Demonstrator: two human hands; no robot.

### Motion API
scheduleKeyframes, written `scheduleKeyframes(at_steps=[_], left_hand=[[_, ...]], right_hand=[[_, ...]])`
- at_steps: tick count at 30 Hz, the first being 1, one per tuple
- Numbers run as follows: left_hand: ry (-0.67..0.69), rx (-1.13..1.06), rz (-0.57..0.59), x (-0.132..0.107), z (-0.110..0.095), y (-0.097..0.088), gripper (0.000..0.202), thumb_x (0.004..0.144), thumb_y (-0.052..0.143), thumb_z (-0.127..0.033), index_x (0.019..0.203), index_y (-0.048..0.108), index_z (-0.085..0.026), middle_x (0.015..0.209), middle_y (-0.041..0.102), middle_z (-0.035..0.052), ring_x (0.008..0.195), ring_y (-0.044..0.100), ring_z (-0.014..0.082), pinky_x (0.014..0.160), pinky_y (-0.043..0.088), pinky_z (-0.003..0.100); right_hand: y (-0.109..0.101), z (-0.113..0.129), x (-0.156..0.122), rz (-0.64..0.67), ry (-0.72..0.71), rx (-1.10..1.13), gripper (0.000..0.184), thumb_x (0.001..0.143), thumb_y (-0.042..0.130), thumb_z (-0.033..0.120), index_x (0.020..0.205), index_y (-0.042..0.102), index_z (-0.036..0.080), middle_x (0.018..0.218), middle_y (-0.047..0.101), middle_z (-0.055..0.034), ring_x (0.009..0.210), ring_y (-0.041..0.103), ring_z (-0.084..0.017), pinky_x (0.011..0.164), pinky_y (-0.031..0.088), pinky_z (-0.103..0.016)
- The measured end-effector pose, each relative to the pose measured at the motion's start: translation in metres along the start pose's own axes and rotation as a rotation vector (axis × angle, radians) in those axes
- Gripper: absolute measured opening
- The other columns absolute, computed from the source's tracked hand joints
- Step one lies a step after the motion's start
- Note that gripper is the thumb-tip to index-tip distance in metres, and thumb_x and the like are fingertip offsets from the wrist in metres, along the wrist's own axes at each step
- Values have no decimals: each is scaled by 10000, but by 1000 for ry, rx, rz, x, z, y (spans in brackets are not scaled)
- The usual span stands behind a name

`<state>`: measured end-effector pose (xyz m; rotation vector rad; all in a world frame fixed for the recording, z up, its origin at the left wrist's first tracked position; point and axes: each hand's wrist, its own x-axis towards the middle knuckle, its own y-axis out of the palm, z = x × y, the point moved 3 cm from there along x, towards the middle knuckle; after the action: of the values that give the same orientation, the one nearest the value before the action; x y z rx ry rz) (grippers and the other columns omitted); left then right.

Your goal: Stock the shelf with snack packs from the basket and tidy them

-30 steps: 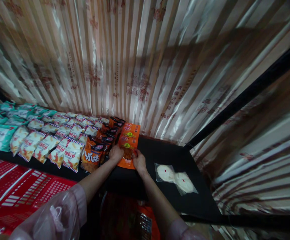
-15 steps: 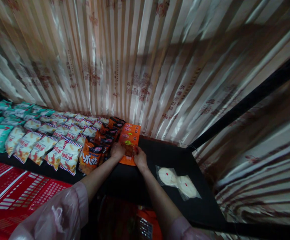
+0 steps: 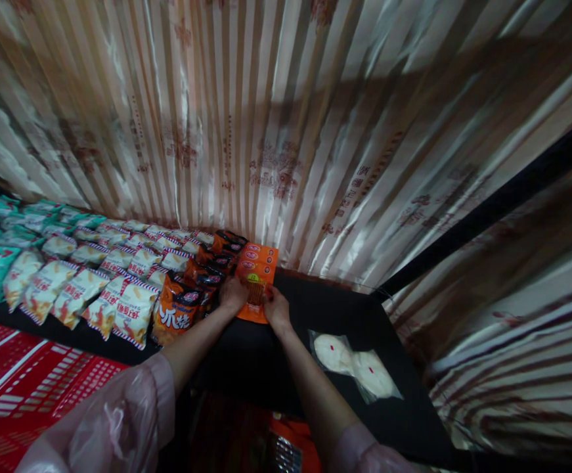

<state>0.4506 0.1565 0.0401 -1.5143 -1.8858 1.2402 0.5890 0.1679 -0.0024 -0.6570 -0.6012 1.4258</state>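
The left hand (image 3: pixel 234 293) is pinching the left side of the front orange packet (image 3: pixel 254 309), and the right hand (image 3: pixel 276 307) is clamping its right side. The packet (brown contents showing at its middle) is lying near the front edge of the black shelf (image 3: pixel 310 295). More orange packets (image 3: pixel 257 255) are extending toward the back edge. Black-and-orange bags (image 3: pixel 176 310) are standing just left; two wrapped white discs (image 3: pixel 335 353) are lying toward the front right corner.

Curtain (image 3: pixel 266 98), 12 o'clock: satiny cloth
Orange packet (image 3: pixel 256 294), 7 o'clock: smooth plastic
Clear wrappers (image 3: pixel 333 355), 5 o'clock: glossy plastic
Basket (image 3: pixel 69 378), 8 o'clock: plastic
Tabletop (image 3: pixel 364 315), 4 o'clock: matt, perhaps cloth
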Motion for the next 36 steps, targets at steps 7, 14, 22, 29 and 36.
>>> scheduleKeyframes(at_steps=[7,14,22,29,36], left_hand=[[-12,10,-5,6,-2,2,319,835,445,-115,1109,607,-104,1178,616,167,1082,600,223,851,460,253],[-2,32,-28,7,-1,7,360,838,427,-114,1171,563,-116,1220,584,166,1101,583,227,868,452,262],[27,68,-69,3,-2,10,396,827,429,-132,1208,536,-125,1293,532,160,1161,540,247,915,446,304],[184,168,-115,-4,-12,19,417,830,520,-243,1223,538,-106,1422,406,169,1344,322,270,1096,268,351],[424,102,-68,10,-27,30,320,896,400,-189,1116,615,-99,1319,532,150,1331,343,240,1140,166,352]], right_hand=[[0,3,5,-12,2,6,358,848,484,181,1188,595,155,1056,694,-99,969,651,-184,870,458,-246],[-1,3,7,3,3,0,366,849,486,173,1199,586,128,1045,694,-119,978,649,-201,861,460,-257],[1,2,8,-16,-6,12,357,847,488,174,1187,595,161,1079,690,-99,987,647,-188,882,456,-257],[2,0,9,-4,9,7,364,849,485,195,1195,594,166,1081,691,-93,990,648,-192,885,457,-259],[1,1,10,7,16,6,347,859,482,194,1182,596,134,1106,680,-109,1014,639,-193,893,448,-248]])
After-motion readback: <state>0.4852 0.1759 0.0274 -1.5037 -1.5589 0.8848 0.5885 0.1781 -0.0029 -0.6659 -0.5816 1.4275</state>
